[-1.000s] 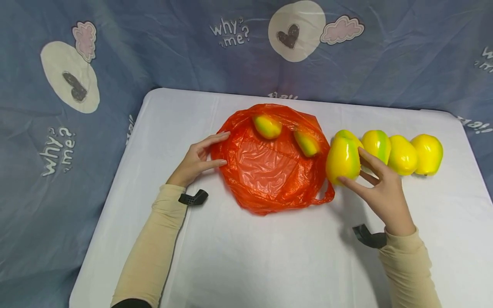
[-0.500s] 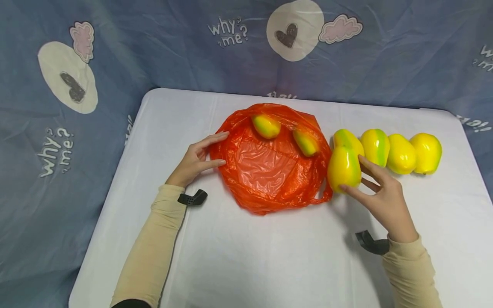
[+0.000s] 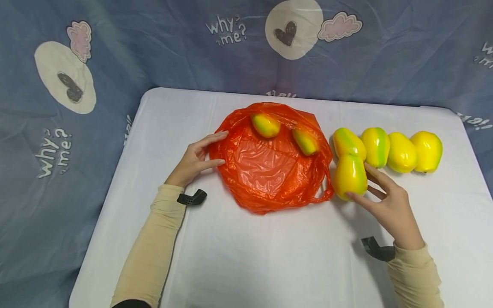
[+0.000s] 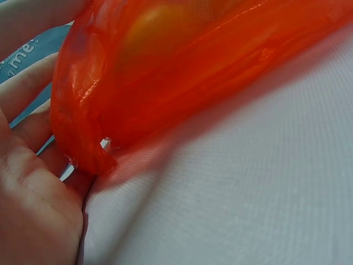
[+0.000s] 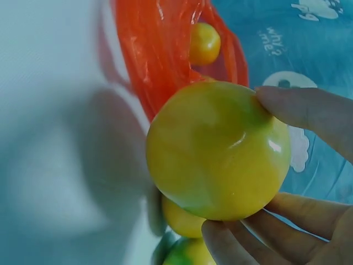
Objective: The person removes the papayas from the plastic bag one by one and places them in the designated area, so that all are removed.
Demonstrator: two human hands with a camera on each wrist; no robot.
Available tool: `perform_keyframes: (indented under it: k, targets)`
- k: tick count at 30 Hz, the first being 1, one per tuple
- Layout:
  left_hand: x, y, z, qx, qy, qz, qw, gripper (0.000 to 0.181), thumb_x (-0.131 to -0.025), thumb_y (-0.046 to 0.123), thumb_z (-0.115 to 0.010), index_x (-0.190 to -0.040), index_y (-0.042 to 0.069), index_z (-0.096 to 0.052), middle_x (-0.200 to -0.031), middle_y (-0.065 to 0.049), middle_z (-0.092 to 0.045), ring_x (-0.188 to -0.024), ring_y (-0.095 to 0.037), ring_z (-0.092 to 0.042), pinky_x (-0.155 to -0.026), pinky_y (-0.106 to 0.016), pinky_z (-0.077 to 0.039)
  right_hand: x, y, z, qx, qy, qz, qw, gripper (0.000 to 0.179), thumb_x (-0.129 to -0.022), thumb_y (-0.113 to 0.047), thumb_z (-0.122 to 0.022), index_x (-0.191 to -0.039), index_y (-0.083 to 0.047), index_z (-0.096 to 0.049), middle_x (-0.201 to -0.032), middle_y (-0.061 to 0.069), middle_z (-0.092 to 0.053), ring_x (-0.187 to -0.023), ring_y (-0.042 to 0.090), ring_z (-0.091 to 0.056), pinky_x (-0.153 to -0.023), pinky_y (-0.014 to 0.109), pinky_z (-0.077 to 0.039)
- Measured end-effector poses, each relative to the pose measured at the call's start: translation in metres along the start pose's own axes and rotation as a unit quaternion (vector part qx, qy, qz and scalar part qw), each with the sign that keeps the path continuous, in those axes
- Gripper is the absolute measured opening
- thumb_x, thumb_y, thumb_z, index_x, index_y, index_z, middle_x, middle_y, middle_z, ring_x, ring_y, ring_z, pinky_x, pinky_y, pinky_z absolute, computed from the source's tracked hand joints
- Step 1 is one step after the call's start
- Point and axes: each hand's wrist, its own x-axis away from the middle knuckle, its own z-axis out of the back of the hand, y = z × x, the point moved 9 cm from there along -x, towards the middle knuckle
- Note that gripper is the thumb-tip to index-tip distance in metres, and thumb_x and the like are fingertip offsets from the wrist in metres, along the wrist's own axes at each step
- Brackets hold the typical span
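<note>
Thumb and fingers of my right hand [image 3: 393, 205] hold a yellow-green mango [image 3: 350, 176] at the right side of the bag. In the right wrist view the held mango [image 5: 218, 150] fills the middle, with fingertips on its sides. My left hand [image 3: 196, 159] rests against the left edge of the red plastic bag [image 3: 265, 171], its fingers fairly straight and spread. Inside the bag's open mouth lie two mangoes, one at the back [image 3: 265, 125] and another at the right [image 3: 305, 142]. The left wrist view shows the bag's crumpled side [image 4: 83, 105] against the fingers.
Several more mangoes stand in a row at the right, from one beside the bag [image 3: 348, 143] to the outermost mango [image 3: 426, 152]. Everything sits on a white-covered table [image 3: 269, 256]. A blue printed curtain [image 3: 185, 51] hangs behind and to the left.
My right hand has brought the held mango toward the near side and slightly right, uncovering more of the mango behind it. My left hand and the bag stay almost still.
</note>
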Motion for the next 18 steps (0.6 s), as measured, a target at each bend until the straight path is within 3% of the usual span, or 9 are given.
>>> perform_keyframes:
  k: [9, 18]
  targets:
    - [0.000, 0.001, -0.001, -0.003, -0.001, 0.000, 1.0000, 0.068, -0.085, -0.003, -0.078, -0.148, 0.004, -0.054, -0.160, -0.003, -0.050, -0.156, -0.015, -0.032, -0.128, -0.020, -0.026, 0.010, 0.008, 0.002, 0.016, -0.012, 0.008, 0.9998, 0.083, -0.082, -0.018, -0.089, -0.155, -0.017, -0.049, -0.149, 0.023, -0.056, -0.117, -0.020, -0.047, -0.089, -0.003, -0.046]
    - [0.000, 0.001, -0.001, 0.003, -0.002, 0.000, 1.0000, 0.068, -0.085, -0.004, -0.078, -0.148, 0.004, -0.054, -0.160, -0.003, -0.050, -0.156, -0.016, -0.031, -0.128, -0.021, -0.026, 0.016, 0.018, 0.000, 0.022, -0.032, -0.005, 0.9992, 0.085, -0.083, -0.021, -0.089, -0.155, -0.007, -0.047, -0.149, 0.024, -0.056, -0.116, -0.023, -0.042, -0.089, -0.003, -0.045]
